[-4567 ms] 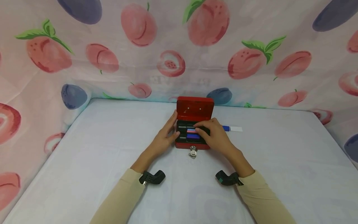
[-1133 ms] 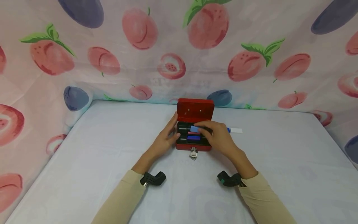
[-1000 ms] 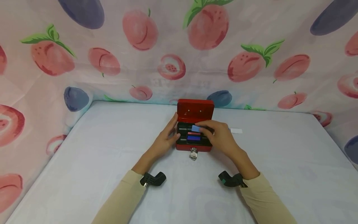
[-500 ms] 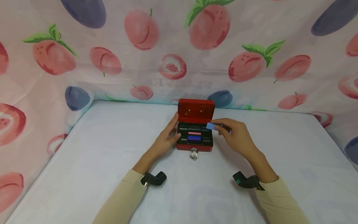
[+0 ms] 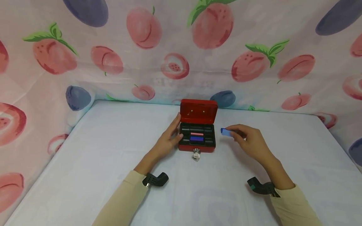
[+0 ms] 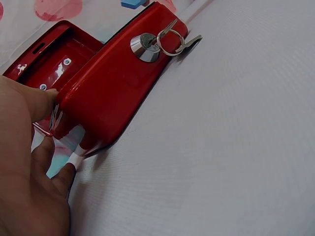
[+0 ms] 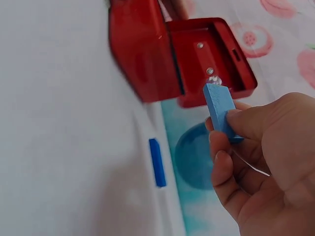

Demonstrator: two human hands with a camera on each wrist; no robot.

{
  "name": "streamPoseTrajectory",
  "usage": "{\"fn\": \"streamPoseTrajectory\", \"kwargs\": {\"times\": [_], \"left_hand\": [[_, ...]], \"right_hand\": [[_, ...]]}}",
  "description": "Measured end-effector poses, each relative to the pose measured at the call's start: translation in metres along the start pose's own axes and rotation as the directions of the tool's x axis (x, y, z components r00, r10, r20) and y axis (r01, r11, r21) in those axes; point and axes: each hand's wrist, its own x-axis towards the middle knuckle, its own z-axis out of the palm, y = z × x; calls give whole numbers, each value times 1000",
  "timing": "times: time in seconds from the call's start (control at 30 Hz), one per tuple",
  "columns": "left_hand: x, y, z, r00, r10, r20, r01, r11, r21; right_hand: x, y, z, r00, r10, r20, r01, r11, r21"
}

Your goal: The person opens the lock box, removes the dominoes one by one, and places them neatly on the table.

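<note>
Light-blue block [image 5: 226, 132] pinched in the right grip [image 5: 250, 140], beside an open red box [image 5: 185, 147]; left grip [image 5: 164, 143], fingers outstretched, touches the box's left side.

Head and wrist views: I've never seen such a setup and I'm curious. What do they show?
There's no machine here: a person works bare-handed. The widest picture comes from a camera worn on the head; the two close ones come from the black wrist cameras.

On the white cloth stands a red box, its lid open, with keys at its lock. Inside are a pink strip and a blue-purple strip. The left hand touches the box's side, while the right hand pinches a light blue block to the right of the box. A dark blue stick lies on the cloth nearby.
</note>
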Motion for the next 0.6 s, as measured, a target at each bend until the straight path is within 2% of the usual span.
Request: {"fn": "streamPoseTrajectory", "kwargs": {"times": [0.3, 0.6], "left_hand": [[-1, 0, -1, 1000, 9, -9, -9, 1000, 22], [0, 1, -1, 1000, -4, 1, 4, 1000, 21]], "right_hand": [[-6, 22, 4, 999, 36, 7, -36, 999, -6], [-7, 34, 10, 1000, 28, 13, -27, 1000, -15]]}}
